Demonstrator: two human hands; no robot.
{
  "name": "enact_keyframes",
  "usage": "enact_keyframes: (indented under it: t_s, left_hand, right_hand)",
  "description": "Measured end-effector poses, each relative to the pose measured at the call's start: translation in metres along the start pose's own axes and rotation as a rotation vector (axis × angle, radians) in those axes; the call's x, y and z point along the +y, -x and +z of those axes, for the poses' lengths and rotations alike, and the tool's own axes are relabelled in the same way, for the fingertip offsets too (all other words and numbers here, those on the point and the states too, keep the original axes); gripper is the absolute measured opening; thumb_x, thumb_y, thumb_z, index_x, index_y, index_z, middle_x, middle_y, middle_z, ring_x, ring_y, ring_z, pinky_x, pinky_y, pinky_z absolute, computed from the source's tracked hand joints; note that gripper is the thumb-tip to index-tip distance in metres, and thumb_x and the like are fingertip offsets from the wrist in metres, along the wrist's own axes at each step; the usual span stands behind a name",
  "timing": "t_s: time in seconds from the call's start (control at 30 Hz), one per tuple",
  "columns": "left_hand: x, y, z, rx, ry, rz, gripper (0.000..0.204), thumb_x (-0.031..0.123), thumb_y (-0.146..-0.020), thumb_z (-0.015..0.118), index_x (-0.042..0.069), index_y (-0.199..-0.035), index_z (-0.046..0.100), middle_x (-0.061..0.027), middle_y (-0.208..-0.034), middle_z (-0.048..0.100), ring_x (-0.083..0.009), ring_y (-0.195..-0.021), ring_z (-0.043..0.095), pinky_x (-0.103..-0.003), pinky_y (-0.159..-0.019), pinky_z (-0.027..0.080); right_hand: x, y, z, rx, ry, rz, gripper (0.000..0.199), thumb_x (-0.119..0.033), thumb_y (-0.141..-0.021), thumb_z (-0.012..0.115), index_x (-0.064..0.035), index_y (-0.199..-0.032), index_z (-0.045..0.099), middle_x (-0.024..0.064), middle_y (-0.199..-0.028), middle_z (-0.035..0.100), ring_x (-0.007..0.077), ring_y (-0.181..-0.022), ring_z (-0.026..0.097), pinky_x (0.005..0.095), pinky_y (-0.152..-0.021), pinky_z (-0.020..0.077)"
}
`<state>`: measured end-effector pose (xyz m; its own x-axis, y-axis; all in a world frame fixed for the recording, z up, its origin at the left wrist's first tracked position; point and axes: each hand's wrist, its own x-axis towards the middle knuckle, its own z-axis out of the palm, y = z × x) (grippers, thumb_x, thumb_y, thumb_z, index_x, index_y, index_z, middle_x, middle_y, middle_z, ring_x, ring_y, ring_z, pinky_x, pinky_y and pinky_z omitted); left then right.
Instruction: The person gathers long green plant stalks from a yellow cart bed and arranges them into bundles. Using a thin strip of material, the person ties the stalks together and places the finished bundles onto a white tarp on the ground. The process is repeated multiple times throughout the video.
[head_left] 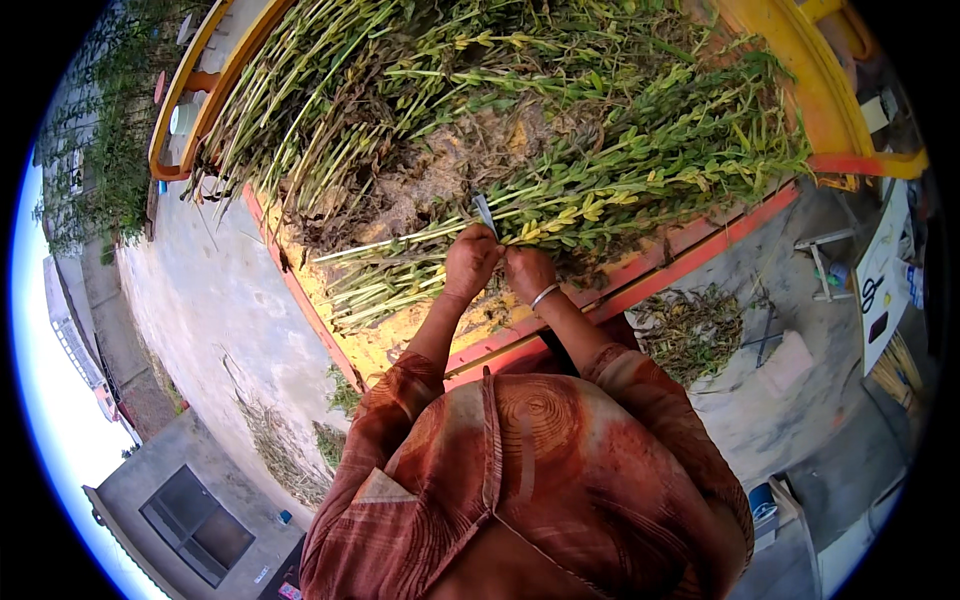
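A: What are the fingers doing?

B: Both hands are closed on one bundle of green stalks (600, 205). The left hand (470, 262) pinches the stalks together, with a thin grey strip (485, 210) sticking up just above it. The right hand (528, 272), a metal bangle (544, 296) on its wrist, grips just beside the left hand.

A: How far along?

B: Judging by the pile, not far. This bundle looks gathered, but whether it is tied I cannot tell. Beyond the bundle lie many loose stalks (380, 90), thin, leafy, yellowing, with dry brown litter between.

A: And beneath?

B: A cart bed, its red edge (690, 250) just below the bundle.
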<state>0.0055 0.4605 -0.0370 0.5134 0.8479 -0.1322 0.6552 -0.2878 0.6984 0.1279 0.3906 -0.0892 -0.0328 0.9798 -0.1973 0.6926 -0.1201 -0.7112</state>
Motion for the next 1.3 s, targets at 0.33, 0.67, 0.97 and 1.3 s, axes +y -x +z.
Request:
enact_keyframes:
  t_s: [0.33, 0.67, 0.97, 1.3]
  left_hand:
    - [-0.005, 0.009, 0.005, 0.095, -0.005, 0.069, 0.01, 0.001, -0.067, 0.07, -0.001, -0.07, 0.061, -0.0101, -0.082, 0.058, -0.0295, -0.074, 0.058, -0.036, -0.063, 0.047]
    - [-0.006, -0.008, -0.001, 0.143, -0.412, 0.096, 0.014, 0.013, -0.062, 0.072, 0.008, -0.066, 0.059, -0.0014, -0.084, 0.056, -0.026, -0.082, 0.052, -0.039, -0.067, 0.039]
    - [0.019, -0.016, -0.026, -0.05, -0.066, 0.21, 0.007, 0.006, -0.069, 0.069, 0.001, -0.072, 0.064, -0.006, -0.087, 0.063, -0.0272, -0.077, 0.059, -0.038, -0.066, 0.047]
    - [0.062, -0.032, -0.064, -0.255, 0.63, -0.142, 0.017, 0.007, -0.088, 0.06, -0.003, -0.075, 0.064, -0.0072, -0.077, 0.062, -0.0126, -0.069, 0.056, -0.026, -0.064, 0.044]
  right_hand:
    - [-0.011, -0.009, -0.029, -0.153, 0.292, -0.175, 0.01, -0.011, -0.079, 0.058, -0.0033, -0.079, 0.064, 0.0116, -0.064, 0.063, 0.0268, -0.059, 0.064, 0.0388, -0.047, 0.0502]
    - [0.023, 0.03, 0.041, 0.155, 0.19, -0.109, 0.013, -0.015, -0.079, 0.06, -0.0017, -0.081, 0.061, 0.014, -0.053, 0.058, 0.0272, -0.044, 0.058, 0.0381, -0.038, 0.0448]
    - [-0.011, 0.019, -0.049, 0.172, -0.229, -0.176, 0.014, -0.013, -0.084, 0.06, -0.0034, -0.075, 0.055, 0.013, -0.08, 0.057, 0.0315, -0.057, 0.056, 0.0397, -0.051, 0.0461]
    - [-0.057, 0.028, -0.11, 0.103, -1.349, 0.092, 0.014, -0.009, -0.094, 0.051, 0.0005, -0.084, 0.054, 0.0074, -0.08, 0.057, 0.0109, -0.055, 0.047, 0.0251, -0.05, 0.0405]
